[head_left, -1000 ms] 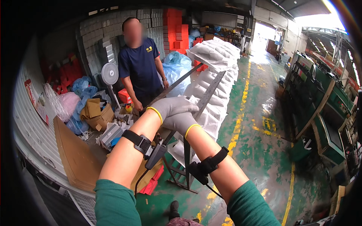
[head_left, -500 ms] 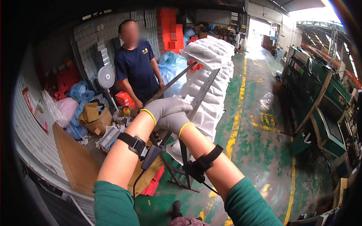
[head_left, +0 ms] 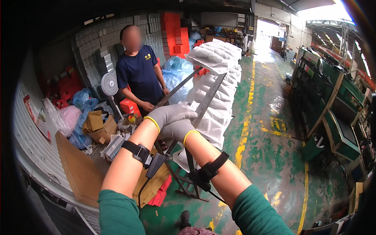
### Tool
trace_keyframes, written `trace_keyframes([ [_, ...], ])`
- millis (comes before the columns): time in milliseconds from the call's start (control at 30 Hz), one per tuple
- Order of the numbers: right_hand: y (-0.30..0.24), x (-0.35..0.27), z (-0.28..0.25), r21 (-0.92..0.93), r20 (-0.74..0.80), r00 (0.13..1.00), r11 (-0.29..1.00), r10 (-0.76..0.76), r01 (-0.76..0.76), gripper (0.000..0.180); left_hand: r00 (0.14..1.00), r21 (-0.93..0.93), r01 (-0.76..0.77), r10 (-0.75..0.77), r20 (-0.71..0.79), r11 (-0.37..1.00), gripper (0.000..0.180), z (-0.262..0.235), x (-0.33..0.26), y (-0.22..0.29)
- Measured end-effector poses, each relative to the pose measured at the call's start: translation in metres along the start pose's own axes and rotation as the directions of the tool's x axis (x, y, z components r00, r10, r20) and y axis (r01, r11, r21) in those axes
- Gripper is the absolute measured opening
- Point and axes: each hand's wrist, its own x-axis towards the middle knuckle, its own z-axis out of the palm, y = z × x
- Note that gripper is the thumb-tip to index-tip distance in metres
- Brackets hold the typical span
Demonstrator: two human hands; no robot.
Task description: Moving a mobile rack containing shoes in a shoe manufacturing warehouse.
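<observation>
My two hands wear grey knitted gloves with yellow cuffs and lie crossed at the near end of a dark metal rack (head_left: 209, 96). On top is my left hand (head_left: 172, 113), its fingers held together and bent down beside the rack's right rail. Beneath it, my right hand (head_left: 178, 128) points leftward, with its fingers hidden. Whether either hand grips the rack itself cannot be seen. White wrapped, padded-looking packages (head_left: 215, 55) hang over or lie along the rack's far part in a long row.
A co-worker in a dark blue shirt (head_left: 137, 68) stands left of the rack, hands near its left rail. Beyond are a white fan (head_left: 109, 84), blue plastic bags (head_left: 176, 70), a cardboard box (head_left: 102, 127) and stacked red boxes (head_left: 172, 35). Green machinery (head_left: 340, 125) lines the right.
My view has shifted slightly, and the co-worker appears a little lower and further left. My hands stay crossed at the rack's near end.
</observation>
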Motion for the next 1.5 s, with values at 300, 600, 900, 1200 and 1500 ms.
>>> trace_keyframes([
  [300,0.004,0.003,0.000,0.001,-0.028,0.998,0.998,-0.063,0.063,0.033,0.993,-0.128,-0.033,0.018,-0.114,0.991,0.062,-0.001,-0.007,0.006],
  [600,0.009,-0.007,0.001,-0.047,-0.087,0.986,0.990,-0.140,0.137,0.033,0.995,-0.095,-0.014,0.004,-0.098,0.995,0.060,-0.002,-0.008,0.012],
  [900,0.006,-0.004,-0.002,0.001,-0.035,0.998,0.999,-0.043,0.043,0.032,0.999,0.007,0.006,-0.006,-0.043,1.000,0.036,-0.002,-0.005,0.018],
  [1200,0.001,-0.011,-0.003,-0.058,-0.053,0.994,0.994,-0.091,0.088,0.034,0.998,-0.046,-0.034,0.031,-0.061,0.998,0.036,0.000,-0.007,0.010],
  [1500,0.008,0.011,0.006,-0.093,-0.089,0.991,0.992,-0.098,0.090,0.036,0.994,0.042,-0.098,0.100,-0.054,0.994,0.035,0.000,-0.001,0.009],
])
